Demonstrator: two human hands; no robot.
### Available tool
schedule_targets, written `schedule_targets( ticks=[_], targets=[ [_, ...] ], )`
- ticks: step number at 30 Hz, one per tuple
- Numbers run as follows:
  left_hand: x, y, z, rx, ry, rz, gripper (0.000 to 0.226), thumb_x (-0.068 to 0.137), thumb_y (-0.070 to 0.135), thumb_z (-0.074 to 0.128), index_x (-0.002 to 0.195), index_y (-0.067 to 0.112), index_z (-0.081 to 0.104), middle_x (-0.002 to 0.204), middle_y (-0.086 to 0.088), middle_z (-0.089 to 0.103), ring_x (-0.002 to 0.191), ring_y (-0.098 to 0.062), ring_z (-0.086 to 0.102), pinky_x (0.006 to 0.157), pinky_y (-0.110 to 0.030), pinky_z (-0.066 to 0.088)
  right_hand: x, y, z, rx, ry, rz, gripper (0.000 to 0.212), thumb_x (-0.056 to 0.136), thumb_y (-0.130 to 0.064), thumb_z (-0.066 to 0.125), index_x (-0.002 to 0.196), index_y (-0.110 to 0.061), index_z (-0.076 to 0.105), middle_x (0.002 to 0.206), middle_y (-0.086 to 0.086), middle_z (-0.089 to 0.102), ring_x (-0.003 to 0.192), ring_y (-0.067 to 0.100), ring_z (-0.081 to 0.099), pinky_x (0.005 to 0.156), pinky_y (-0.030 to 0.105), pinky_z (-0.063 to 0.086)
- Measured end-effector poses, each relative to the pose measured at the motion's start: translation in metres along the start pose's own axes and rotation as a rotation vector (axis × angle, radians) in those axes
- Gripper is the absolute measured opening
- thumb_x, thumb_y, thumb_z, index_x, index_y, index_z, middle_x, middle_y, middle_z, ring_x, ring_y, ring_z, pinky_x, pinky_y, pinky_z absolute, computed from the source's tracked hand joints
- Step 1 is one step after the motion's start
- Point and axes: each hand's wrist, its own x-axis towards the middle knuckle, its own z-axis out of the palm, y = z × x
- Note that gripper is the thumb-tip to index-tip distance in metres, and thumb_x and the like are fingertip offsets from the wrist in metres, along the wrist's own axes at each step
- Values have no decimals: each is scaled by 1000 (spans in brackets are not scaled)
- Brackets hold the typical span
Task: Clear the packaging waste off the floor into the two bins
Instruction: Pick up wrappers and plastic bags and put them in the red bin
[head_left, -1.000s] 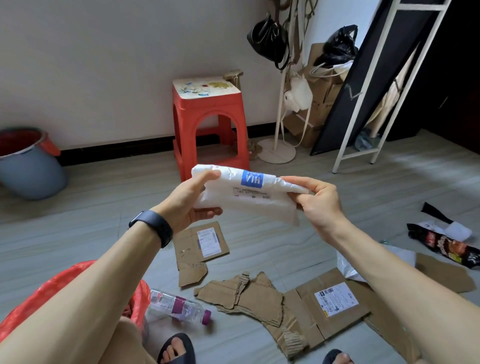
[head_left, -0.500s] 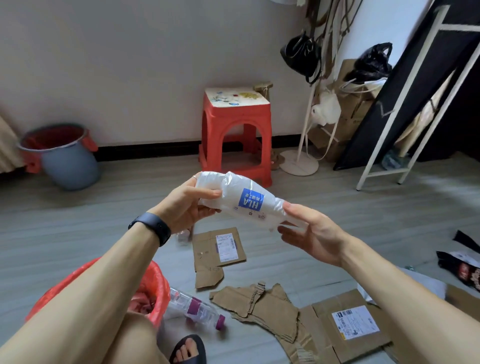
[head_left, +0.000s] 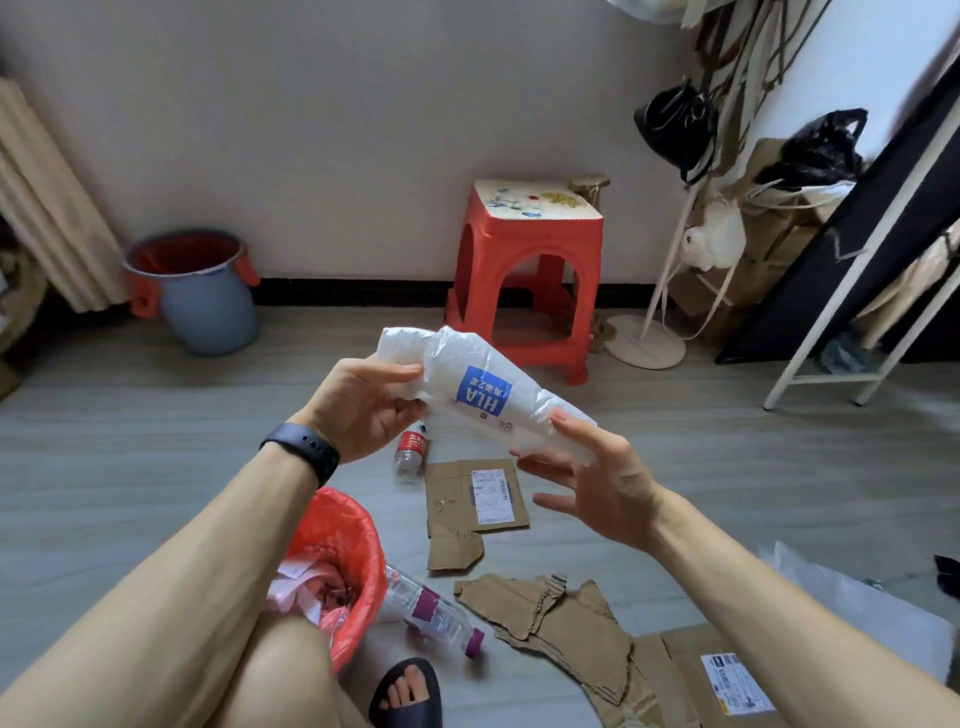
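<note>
Packaging waste (head_left: 475, 499), partly cleared: a rolled white mailer bag (head_left: 483, 400) is held in mid-air, the left hand (head_left: 358, 405) gripping one end and the right hand (head_left: 597, 488) nearly flat under the other. The red-lined bin (head_left: 358, 525) holds scraps; cardboard (head_left: 550, 618) and a bottle (head_left: 436, 613) lie uncollected on the floor (head_left: 156, 467).

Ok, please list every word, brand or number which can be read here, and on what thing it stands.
"HLA": on the blue patch of the white mailer bag.
Chinese characters above it: too small to read.
Upper shipping label on the cardboard piece: print too small.
Lower shipping label on the cardboard sheet: too blurred.
Red-labelled bottle: label blurred.
</note>
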Motion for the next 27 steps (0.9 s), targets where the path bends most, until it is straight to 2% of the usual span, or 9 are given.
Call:
schedule_targets(
  ticks=[3,5,9,12,15,17,19,22,27],
  targets=[
    [-7,3,-21,86,10,-17,59,56,5,82,112,15,65,92,-6,70,72,-19,69,62,-25,59,8,4,15,49,17,-22,57,75,-49,71,116,-10,67,100,12,69,94,25,69,99,44,52],
    [-11,4,-37,181,43,-36,65,53,9,81,115,22,63,96,-6,69,74,-20,68,59,-25,58,17,7,23,80,87,-90,44,77,-42,75,108,-11,69,88,8,62,79,19,62,91,40,54],
    [-11,3,-62,302,124,-52,57,65,3,72,116,26,60,103,-10,66,79,-28,68,57,-26,56,30,13,36,45,165,-170,26,82,-27,80,102,-13,72,83,1,66,77,14,63,83,37,58],
    [-15,-9,-85,550,232,-112,51,73,-7,72,113,24,62,106,-14,69,87,-34,71,68,-33,58,36,18,42,-231,256,-265,27,76,-32,83,97,-19,74,91,1,76,89,20,73,78,38,61],
    [-35,-39,-130,793,347,-165,39,81,-6,68,110,20,64,107,-13,71,80,-21,68,65,-30,50,45,28,53,-724,323,-346,20,75,-42,79,84,-27,71,72,-4,72,71,6,67,66,21,54],
    [-56,-63,-164,950,484,-134,35,77,3,67,103,25,66,110,-5,70,91,-20,66,74,-30,52,45,33,63,-946,337,-426,16,78,-38,79,78,-29,67,59,-9,62,58,2,55,53,15,41],
    [-75,-85,-200,1273,702,-107,39,70,12,63,105,30,66,118,-4,65,112,-24,60,97,-34,47,48,38,78,-1021,282,-478,16,80,-37,78,79,-27,66,60,-10,60,56,4,52,50,17,39],
    [-99,-107,-235,1484,1012,-107,49,77,20,65,126,22,59,137,-12,49,128,-35,42,108,-44,37,58,46,101,-1146,182,-530,18,80,-40,74,89,-25,68,75,-9,66,69,13,60,61,28,49],
    [-123,-126,-267,1605,1028,-266,75,83,24,60,152,30,32,155,-13,29,137,-37,33,108,-50,38,89,59,151,-1501,-136,-655,30,86,-42,62,111,-26,62,94,-3,59,87,25,60,71,38,50]
  ],
)
